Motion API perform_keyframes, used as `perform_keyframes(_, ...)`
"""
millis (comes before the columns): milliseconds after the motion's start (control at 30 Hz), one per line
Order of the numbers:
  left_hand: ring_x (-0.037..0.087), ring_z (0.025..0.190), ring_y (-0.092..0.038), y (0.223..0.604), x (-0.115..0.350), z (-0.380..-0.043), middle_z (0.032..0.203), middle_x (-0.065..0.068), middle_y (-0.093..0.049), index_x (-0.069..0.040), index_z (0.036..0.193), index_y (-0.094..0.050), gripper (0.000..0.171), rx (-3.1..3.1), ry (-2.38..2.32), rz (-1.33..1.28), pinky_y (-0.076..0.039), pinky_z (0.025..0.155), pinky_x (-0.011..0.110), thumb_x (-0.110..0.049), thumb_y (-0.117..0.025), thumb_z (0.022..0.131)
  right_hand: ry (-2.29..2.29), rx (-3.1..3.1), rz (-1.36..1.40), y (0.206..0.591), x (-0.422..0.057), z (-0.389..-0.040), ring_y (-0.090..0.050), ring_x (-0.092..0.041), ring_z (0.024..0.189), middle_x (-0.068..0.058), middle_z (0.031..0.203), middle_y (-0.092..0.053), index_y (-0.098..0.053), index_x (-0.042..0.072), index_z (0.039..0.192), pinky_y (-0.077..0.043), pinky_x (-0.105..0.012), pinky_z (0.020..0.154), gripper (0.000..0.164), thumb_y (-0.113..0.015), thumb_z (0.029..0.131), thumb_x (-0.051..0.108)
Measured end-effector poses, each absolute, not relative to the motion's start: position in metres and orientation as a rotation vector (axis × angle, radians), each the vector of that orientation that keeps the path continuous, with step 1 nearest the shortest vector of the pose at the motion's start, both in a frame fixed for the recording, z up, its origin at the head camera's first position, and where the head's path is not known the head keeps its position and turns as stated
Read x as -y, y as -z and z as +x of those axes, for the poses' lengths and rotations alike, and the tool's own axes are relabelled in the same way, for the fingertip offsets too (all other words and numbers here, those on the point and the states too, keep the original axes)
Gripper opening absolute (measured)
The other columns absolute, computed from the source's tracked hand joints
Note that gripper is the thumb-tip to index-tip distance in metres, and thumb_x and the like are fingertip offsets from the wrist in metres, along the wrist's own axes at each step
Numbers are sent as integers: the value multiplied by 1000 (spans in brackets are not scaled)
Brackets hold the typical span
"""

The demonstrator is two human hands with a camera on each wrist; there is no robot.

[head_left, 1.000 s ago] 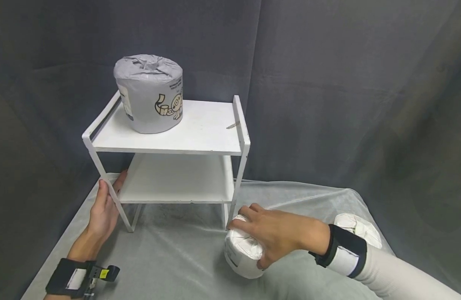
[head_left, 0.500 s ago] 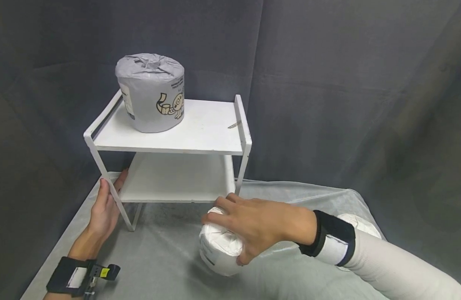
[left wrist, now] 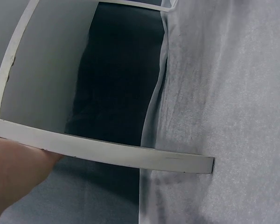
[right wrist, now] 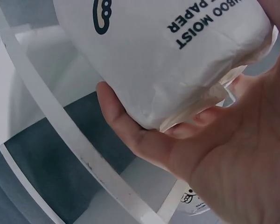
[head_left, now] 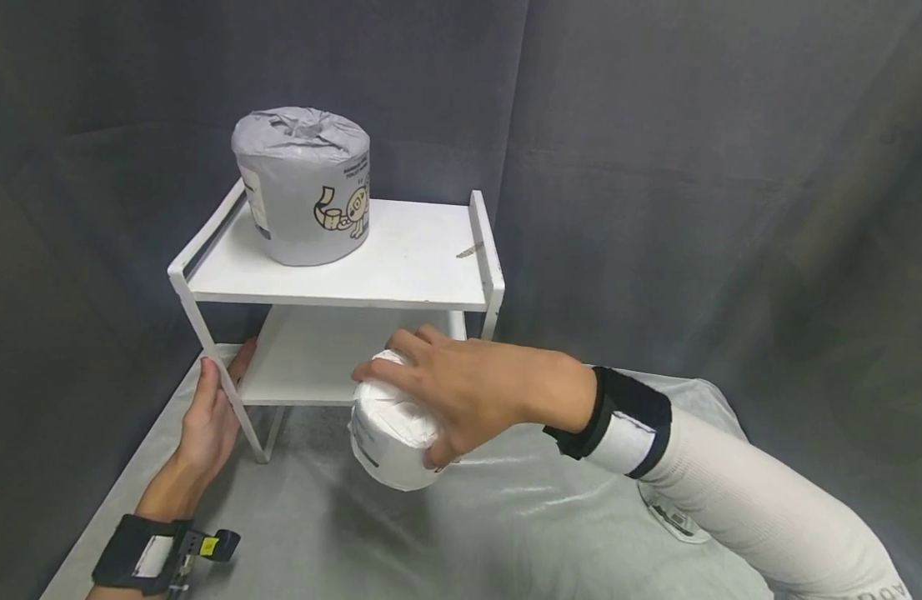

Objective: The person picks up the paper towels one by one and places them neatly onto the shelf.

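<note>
My right hand (head_left: 468,387) grips a white paper-wrapped toilet roll (head_left: 393,429) from above, thumb on the near side and fingers over the far side. The roll is tilted and hangs above the cloth, overlapping the front edge of the shelf rack's lower board. In the right wrist view, print shows on the roll's wrapper (right wrist: 144,65). My left hand (head_left: 206,425) holds the left leg of the white two-tier shelf rack (head_left: 423,258), thumb outside and fingers behind the leg. The left wrist view shows part of that hand (left wrist: 18,170) against the leg (left wrist: 130,154).
A larger wrapped toilet roll (head_left: 303,196) stands on the left of the top board. Another white wrapped item (head_left: 674,517) lies on the grey cloth (head_left: 581,533), mostly hidden under my right sleeve. Dark grey curtains (head_left: 656,167) hang behind and at both sides.
My right hand has lifted the toilet roll off the cloth and carried it left and forward to the front of the lower board. The left hand has stayed in place.
</note>
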State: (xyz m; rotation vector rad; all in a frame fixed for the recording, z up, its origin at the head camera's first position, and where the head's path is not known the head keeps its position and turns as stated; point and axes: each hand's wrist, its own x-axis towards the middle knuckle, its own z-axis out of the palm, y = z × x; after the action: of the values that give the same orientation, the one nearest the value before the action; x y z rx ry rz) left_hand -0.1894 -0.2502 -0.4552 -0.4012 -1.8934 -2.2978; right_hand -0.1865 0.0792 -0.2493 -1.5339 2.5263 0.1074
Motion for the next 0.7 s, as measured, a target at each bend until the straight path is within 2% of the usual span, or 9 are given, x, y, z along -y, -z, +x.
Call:
perform_keyframes(233,36,163,18,455,249,-190,177,16,12,-43,166,16,64,1902,2288,-402,28,117,66,-61,-12,111,-133,-2585,-1483,252,-70,-199,-49,-27,134,-7,150,-44,-28,31,164,-57,-39,96,103,-88,82,45)
perform_keyframes(500,35,162,18,458,250,-190,177,16,13,-42,167,17,64,1905,2292,-414,29,117,64,-59,-11,112,-138,-2634,-1389,265,-58,-210,-56,-33,132,-17,160,-43,-21,28,167,-59,-45,94,105,-85,86,44)
perform_keyframes(567,35,163,18,457,250,-190,177,16,12,-40,167,16,64,1907,2290,-410,28,117,64,-59,-11,112,-127,-2635,-1385,267,-55,-214,-61,-29,124,-16,150,-52,-19,25,168,-59,-44,90,105,-84,87,42)
perform_keyframes(633,34,163,17,457,250,-190,177,16,12,-40,168,14,65,1911,2290,-401,28,118,64,-60,-11,111,-118,-2626,-1375,269,-52,-217,-65,-24,111,-12,132,-61,-17,23,169,-60,-41,86,104,-82,90,42)
perform_keyframes(700,35,163,17,457,250,-189,177,16,11,-39,168,14,65,1910,2288,-398,27,118,64,-60,-12,111,-104,-2623,-1357,270,-49,-220,-65,-17,96,-4,113,-61,-17,21,169,-59,-38,80,101,-80,93,42)
